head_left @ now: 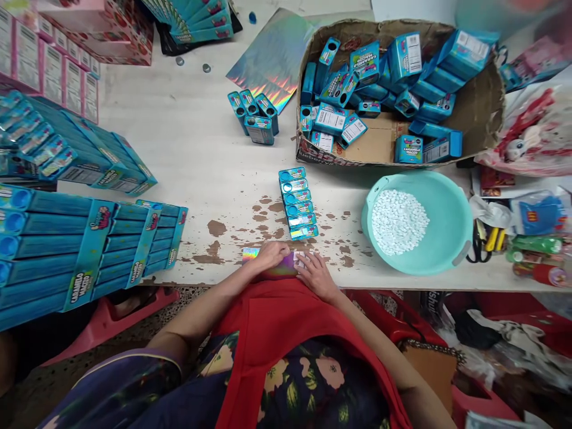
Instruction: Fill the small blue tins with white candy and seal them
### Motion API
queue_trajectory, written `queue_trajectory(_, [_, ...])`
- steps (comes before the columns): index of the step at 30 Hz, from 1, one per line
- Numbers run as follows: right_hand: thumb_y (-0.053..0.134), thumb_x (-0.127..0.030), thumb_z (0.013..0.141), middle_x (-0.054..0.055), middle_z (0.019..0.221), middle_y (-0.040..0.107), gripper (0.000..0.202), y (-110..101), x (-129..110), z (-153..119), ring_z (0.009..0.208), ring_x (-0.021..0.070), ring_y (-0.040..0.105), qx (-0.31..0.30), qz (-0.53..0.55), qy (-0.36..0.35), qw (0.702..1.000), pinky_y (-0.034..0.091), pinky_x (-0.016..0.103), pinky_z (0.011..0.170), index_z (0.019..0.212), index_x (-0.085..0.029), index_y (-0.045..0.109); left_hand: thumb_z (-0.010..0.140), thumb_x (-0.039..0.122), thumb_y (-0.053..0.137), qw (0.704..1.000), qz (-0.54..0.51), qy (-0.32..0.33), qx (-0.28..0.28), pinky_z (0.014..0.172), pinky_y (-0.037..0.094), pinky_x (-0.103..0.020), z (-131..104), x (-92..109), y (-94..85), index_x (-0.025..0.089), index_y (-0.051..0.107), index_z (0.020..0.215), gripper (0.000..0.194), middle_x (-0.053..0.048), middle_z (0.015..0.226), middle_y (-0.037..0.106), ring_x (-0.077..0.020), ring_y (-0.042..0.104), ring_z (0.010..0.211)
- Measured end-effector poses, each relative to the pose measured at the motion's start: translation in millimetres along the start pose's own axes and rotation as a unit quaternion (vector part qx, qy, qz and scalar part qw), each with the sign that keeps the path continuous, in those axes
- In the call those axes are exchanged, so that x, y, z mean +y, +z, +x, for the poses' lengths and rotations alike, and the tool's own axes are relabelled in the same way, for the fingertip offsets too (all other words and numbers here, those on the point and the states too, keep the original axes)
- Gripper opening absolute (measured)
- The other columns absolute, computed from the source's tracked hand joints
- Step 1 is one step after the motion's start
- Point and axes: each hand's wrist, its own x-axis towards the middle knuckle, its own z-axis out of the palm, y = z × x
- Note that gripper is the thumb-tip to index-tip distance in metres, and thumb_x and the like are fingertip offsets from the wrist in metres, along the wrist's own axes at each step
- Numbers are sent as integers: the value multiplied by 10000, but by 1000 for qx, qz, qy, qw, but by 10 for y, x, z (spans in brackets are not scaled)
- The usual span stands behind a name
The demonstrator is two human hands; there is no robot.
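Note:
A shiny holographic strip [251, 254] lies at the table's front edge, under both hands. My left hand [273, 255] rests on it with the fingers curled in; whether they pinch part of it is too small to tell. My right hand [314, 271] lies to the right with its fingers spread over a small pale piece [299, 256] on the strip. Just beyond the hands stands a row of several small blue boxes [298, 208] with round holes in their tops.
A turquoise basin [447, 223] with white pellets [397, 223] stands at the right, below a cardboard carton [379, 156] of blue boxes. Stacked blue boxes [49, 250] fill the left. Holographic sheets [272, 56] and a small box group [260, 130] lie farther back.

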Motion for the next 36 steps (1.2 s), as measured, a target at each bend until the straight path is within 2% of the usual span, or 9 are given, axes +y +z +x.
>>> queue_trajectory(3, [560, -262, 888, 57, 1057, 683, 109, -96, -52, -5, 1045, 227, 576, 21, 65, 33, 997, 454, 417, 889, 953, -252, 647, 855, 309, 403, 1000, -7, -3, 5, 737, 386, -306, -4, 17, 12, 203, 662, 729, 307, -42, 745, 682, -197, 592, 729])
queue_trajectory(7, [521, -279, 908, 29, 742, 664, 147, -289, -161, 125, 731, 185, 599, 73, 148, 127, 978, 470, 333, 685, 825, -236, 633, 890, 315, 391, 990, -70, 75, 98, 889, 390, -346, -181, 88, 34, 196, 660, 901, 295, -74, 966, 675, -208, 574, 950])
queue_trajectory(10, [535, -300, 896, 26, 740, 648, 138, -457, -234, 252, 720, 184, 594, 109, 196, 182, 957, 468, 319, 660, 809, -235, 620, 853, 368, 491, 975, -149, 155, 57, 932, 393, -328, -365, 170, 39, 218, 606, 1093, 305, -59, 1126, 631, -198, 534, 1055])
queue_trajectory(12, [544, -309, 886, 22, 749, 642, 134, -564, -267, 333, 723, 183, 591, 125, 215, 209, 946, 470, 320, 669, 798, -237, 615, 849, 380, 493, 973, -177, 150, 13, 854, 428, -296, -434, 223, 13, 215, 623, 1021, 272, -36, 1015, 653, -181, 564, 939])
queue_trajectory(15, [557, -311, 874, 19, 755, 640, 125, -678, -286, 475, 726, 184, 583, 155, 223, 234, 934, 470, 331, 698, 787, -238, 608, 887, 373, 407, 975, -194, 108, 24, 741, 427, -261, -434, 279, -117, 190, 624, 787, 301, -8, 773, 625, -149, 548, 752])
queue_trajectory(22, [575, -304, 851, 35, 838, 615, 108, -625, -130, 996, 879, 210, 549, 254, 186, 275, 909, 446, 360, 808, 780, -233, 613, 860, 371, 449, 959, -258, 79, 87, 625, 418, -234, -179, 292, -645, 205, 564, 1053, 279, 33, 665, 583, -130, 553, 647])
queue_trajectory(25, [583, -307, 835, 50, 893, 576, 121, -560, -7, 1217, 934, 220, 526, 286, 176, 299, 893, 412, 388, 874, 756, -221, 615, 822, 351, 496, 951, -285, 54, 111, 569, 407, -224, 23, 239, -755, 200, 513, 991, 227, 45, 624, 560, -119, 538, 575])
queue_trajectory(33, [586, -255, 793, 82, 970, 516, 73, -480, 214, 1535, 1003, 243, 474, 293, 149, 346, 879, 371, 402, 910, 755, -193, 581, 808, 227, 435, 924, -318, 70, 201, 602, 413, -237, 426, 101, -696, 205, 421, 902, 97, 49, 637, 525, -111, 515, 586])
queue_trajectory(36, [638, -239, 716, 60, 951, 513, 176, -433, 281, 1572, 914, 210, 510, 316, 176, 384, 850, 425, 359, 835, 833, -191, 515, 821, 242, 423, 897, -383, 51, 214, 573, 412, -228, 501, 144, -589, 215, 380, 912, 105, 62, 631, 497, -105, 497, 552])
